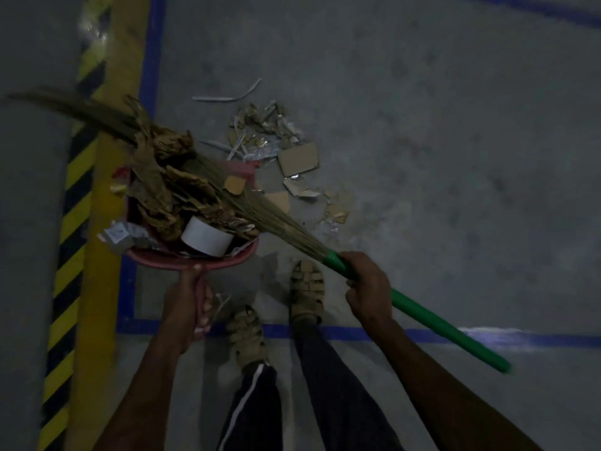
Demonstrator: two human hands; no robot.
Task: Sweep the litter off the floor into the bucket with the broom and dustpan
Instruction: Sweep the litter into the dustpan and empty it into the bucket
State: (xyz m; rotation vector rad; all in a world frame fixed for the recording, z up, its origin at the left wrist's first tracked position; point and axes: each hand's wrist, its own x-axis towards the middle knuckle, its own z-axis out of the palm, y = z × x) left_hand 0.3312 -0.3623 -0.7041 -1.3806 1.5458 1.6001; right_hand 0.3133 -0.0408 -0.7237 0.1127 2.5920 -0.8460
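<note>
Fingers [201,315] of left hand [185,307] curled round the pink handle of the dustpan [192,260], holding it up off the floor [455,157]. Fingers [353,283] of right hand [369,284] wrapped round the green handle [445,332] of the broom [260,209], just behind the point where the bristles are bound.

Dustpan heaped with crumpled brown paper [169,193], bits of foil and a white roll of tape [206,236] near its rear rim. Broom bristles laid across the top of the heap, pressing on it, tips reaching out past the pan to the left over a yellow floor line [97,288]. Crumpled foil wrapper [118,234] hanging over the pan's left edge.

Still on the floor beyond the pan: litter pile [279,148] of cardboard scraps, foil shreds and white strips, with 1 larger cardboard square [298,159] at its right side and smaller pieces [336,208] nearer the feet. 1 long white strip [227,97] lying apart at the far edge of the pile.

Bucket not visible in the head view.

Around: blue tape lines [357,333] marking a rectangle on the grey floor, black-and-yellow hazard stripe [70,222] to the left of the yellow line. 2 sandalled feet [307,291] on the floor, just below the pan and broom, 1 on the near blue line, dark trousers [257,408] with a white side stripe below.
</note>
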